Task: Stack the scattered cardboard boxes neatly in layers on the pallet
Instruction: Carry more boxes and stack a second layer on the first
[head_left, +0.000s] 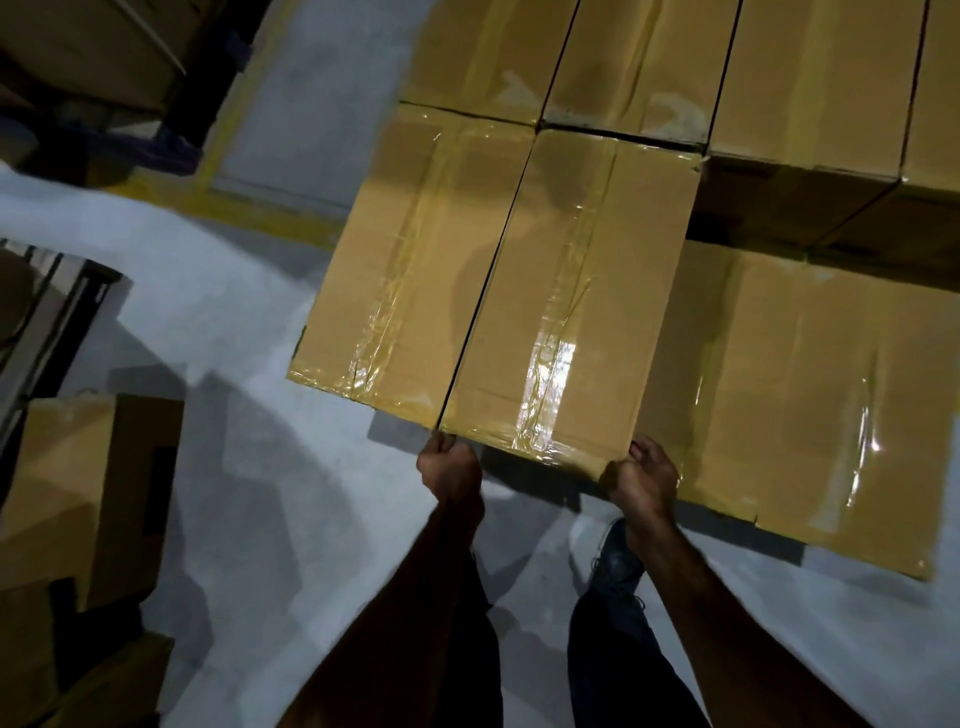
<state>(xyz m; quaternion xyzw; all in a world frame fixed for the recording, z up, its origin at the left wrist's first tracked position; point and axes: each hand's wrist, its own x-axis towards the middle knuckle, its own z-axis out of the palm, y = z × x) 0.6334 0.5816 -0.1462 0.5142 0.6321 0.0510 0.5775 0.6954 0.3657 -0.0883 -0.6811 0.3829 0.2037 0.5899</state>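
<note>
Stacking is judged well advanced: taped brown cardboard boxes (649, 67) fill the upper right of the frame in layers, while loose brown cartons (93, 499) wait at lower left. The left hand (451, 467) and right hand (644, 475) each curl a closed grip on the near corners of the tape-sealed brown box (566, 291) at centre frame, level with its neighbour.

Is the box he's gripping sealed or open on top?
Sealed: the gripped box has its top flaps flat, with glossy tape running along the seam and over its near edge.
</note>
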